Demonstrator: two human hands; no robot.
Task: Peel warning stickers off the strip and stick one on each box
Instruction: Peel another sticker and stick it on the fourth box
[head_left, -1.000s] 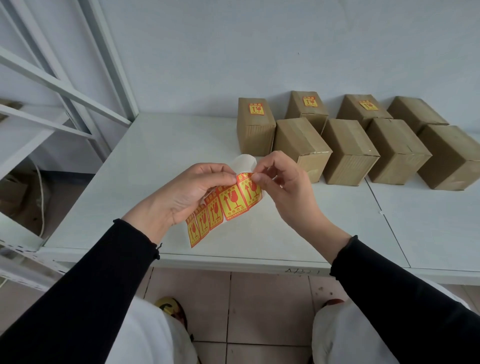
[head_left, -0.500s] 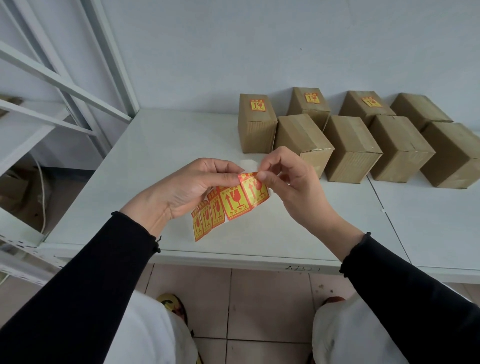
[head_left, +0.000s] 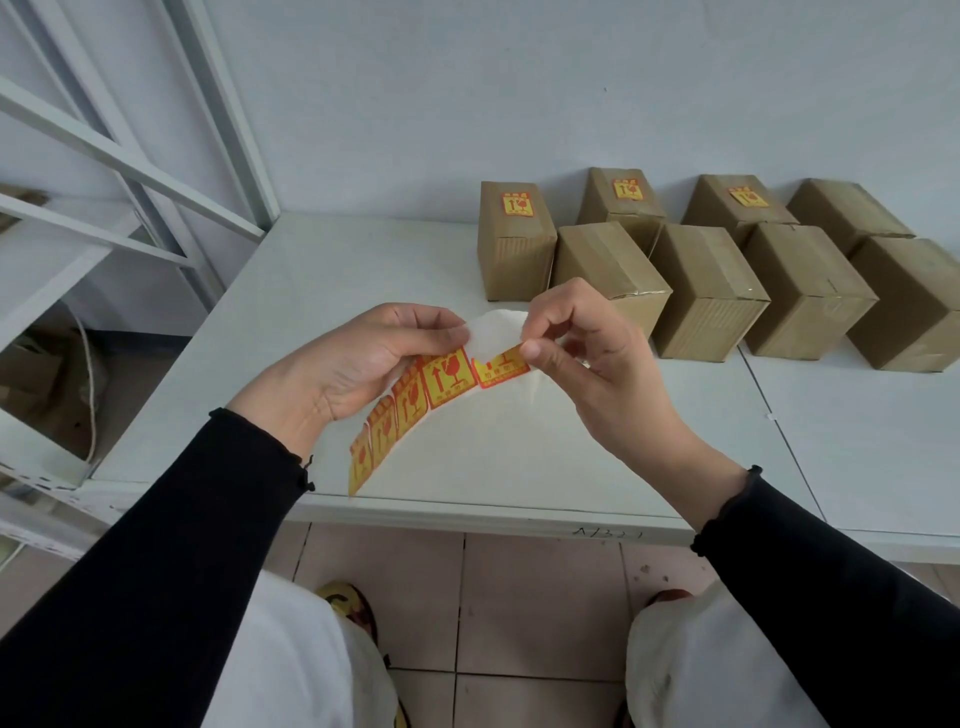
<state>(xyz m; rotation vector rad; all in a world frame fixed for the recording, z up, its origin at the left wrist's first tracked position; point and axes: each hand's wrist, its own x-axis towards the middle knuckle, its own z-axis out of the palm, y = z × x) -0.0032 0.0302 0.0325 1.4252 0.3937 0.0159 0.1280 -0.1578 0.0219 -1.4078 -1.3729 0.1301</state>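
My left hand (head_left: 358, 369) pinches a strip of yellow-and-red warning stickers (head_left: 410, 400) that hangs down toward the table's front edge. Bare white backing (head_left: 493, 332) curls up at the strip's top. My right hand (head_left: 587, 358) grips one sticker (head_left: 498, 370) by its edge, partly lifted off the backing. Several brown cardboard boxes stand in two rows at the back right. Three boxes carry a sticker on top: the left one (head_left: 514, 234) and two in the back row (head_left: 623, 200), (head_left: 737, 202). The nearer boxes (head_left: 608, 265) show plain tops.
The white table (head_left: 337, 270) meets a second table at a seam on the right (head_left: 779, 426). A white metal shelf frame (head_left: 130, 171) stands to the left. A pale wall runs behind the boxes. Tiled floor and my shoes show below the table edge.
My right hand has pulled the end sticker away from the strip, exposing white backing and a gap beside the neighbouring sticker. Both hands stay above the table's front.
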